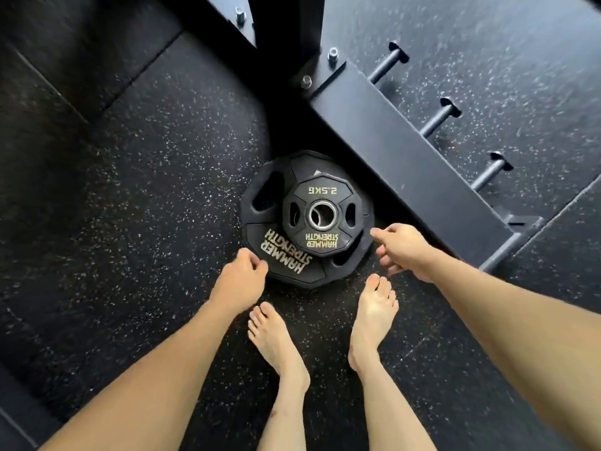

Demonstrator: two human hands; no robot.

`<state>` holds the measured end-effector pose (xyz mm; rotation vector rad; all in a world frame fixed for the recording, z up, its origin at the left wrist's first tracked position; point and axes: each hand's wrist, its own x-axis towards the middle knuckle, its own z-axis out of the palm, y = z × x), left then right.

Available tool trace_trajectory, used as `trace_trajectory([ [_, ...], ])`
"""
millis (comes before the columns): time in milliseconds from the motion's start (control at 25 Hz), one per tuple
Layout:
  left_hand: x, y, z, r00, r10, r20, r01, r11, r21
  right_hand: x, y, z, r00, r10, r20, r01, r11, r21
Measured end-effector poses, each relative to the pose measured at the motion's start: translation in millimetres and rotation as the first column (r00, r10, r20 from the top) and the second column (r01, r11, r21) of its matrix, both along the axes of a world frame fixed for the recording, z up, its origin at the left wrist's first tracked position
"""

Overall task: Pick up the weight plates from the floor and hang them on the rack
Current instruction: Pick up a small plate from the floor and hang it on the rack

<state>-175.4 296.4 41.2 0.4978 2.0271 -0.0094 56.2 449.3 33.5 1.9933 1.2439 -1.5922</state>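
Observation:
Two black weight plates lie stacked flat on the floor. The small plate point(320, 213), marked 2.5KG, rests on the larger plate point(270, 249), both lettered HAMMER STRENGTH. My left hand point(239, 278) hovers at the large plate's near-left edge, fingers curled and holding nothing. To the right of the stack, my right hand point(403, 249) reaches in with fingers spread, empty, fingertips at the plate's right rim. The black rack beam point(406, 157) runs diagonally right behind the plates, and three bare pegs point(439, 117) stick out of its far side.
My two bare feet point(276, 340) stand just in front of the plates on black speckled rubber flooring point(130, 190). A rack upright with bolted base plates point(305, 81) rises at top centre. Floor tile seams run at the left.

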Motion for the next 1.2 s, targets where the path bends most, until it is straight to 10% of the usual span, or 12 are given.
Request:
trace_trajectory([
  [240,2.0,64.9,-122.1,0.993,-0.108,-0.052,0.112,0.991,0.076,-18.3,6.7,-129.4,0.980,0.141,0.137,-0.161,0.975,0.150],
  [640,16.2,90.5,-152.9,0.908,-0.347,-0.234,0.373,0.925,0.076,-31.9,19.4,-143.3,0.915,0.306,0.262,-0.359,0.914,0.188],
  [840,18.5,80.5,-108.0,0.915,-0.322,-0.245,0.345,0.937,0.059,-32.5,12.6,-99.1,0.915,0.335,0.225,-0.382,0.899,0.216],
  [1200,21.7,50.6,95.9,0.980,0.187,-0.075,-0.154,0.937,0.312,-20.1,-2.5,90.6,0.964,0.265,0.024,-0.258,0.911,0.322],
])
